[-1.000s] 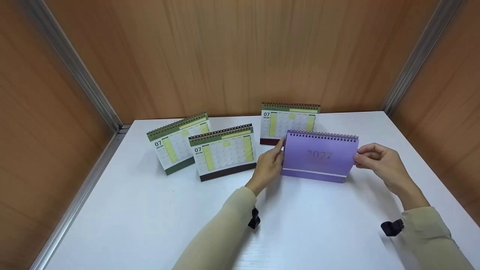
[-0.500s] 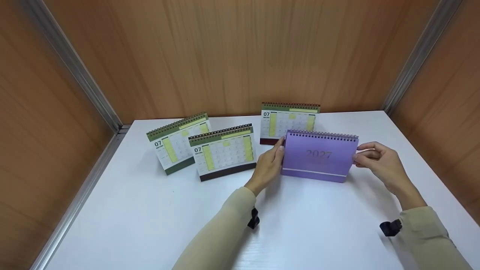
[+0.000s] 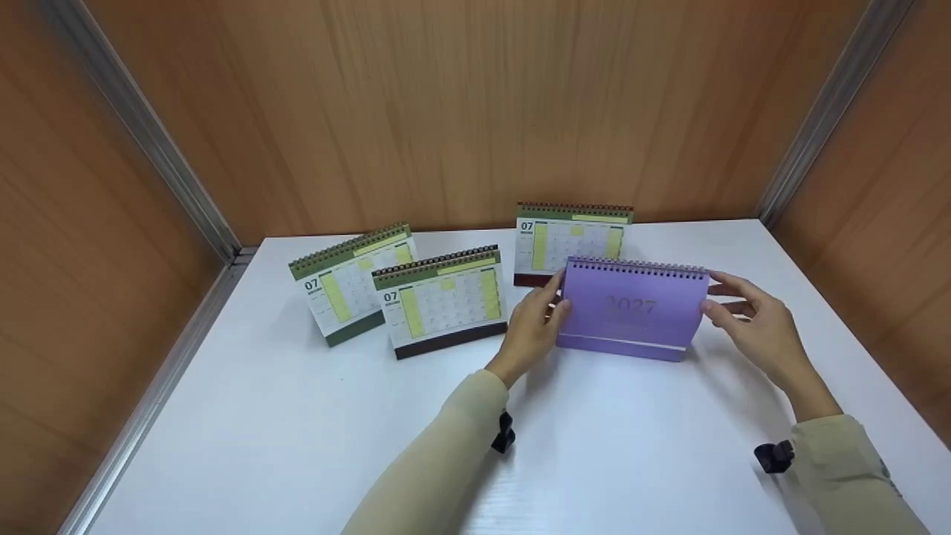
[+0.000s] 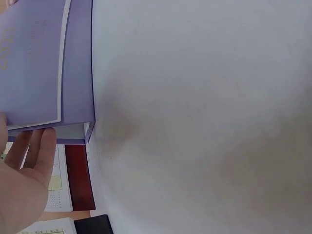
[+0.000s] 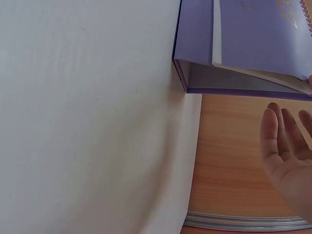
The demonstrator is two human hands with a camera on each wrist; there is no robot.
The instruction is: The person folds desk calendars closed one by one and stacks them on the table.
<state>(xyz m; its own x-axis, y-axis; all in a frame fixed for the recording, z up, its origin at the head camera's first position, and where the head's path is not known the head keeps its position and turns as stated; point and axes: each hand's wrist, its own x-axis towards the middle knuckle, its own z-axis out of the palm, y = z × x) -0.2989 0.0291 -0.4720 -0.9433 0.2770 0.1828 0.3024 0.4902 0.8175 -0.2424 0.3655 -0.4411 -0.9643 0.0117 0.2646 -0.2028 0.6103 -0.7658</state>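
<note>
A purple desk calendar (image 3: 631, 308) marked 2027 stands upright on the white table, spiral binding along its top. My left hand (image 3: 529, 323) holds its left edge, thumb on the front cover and fingers at the side. In the left wrist view, the fingers (image 4: 46, 146) reach in by the open end of the stand. At the other end, my right hand (image 3: 758, 327) holds the upper right edge between thumb and index finger. Its other fingers (image 5: 285, 129) are spread apart from the calendar in the right wrist view. The cover pages tilt slightly off the stand there.
Behind the purple calendar stands a red-based desk calendar (image 3: 568, 245). To the left are a black-based calendar (image 3: 446, 301) and a green-based calendar (image 3: 345, 290), overlapping in the head view. Wooden panels (image 3: 475, 111) enclose the table's back and sides.
The right hand's fingers have spread from a tight pinch, with the index finger now up at the calendar's top corner. The left thumb has moved onto the front cover. The calendar has stayed in place.
</note>
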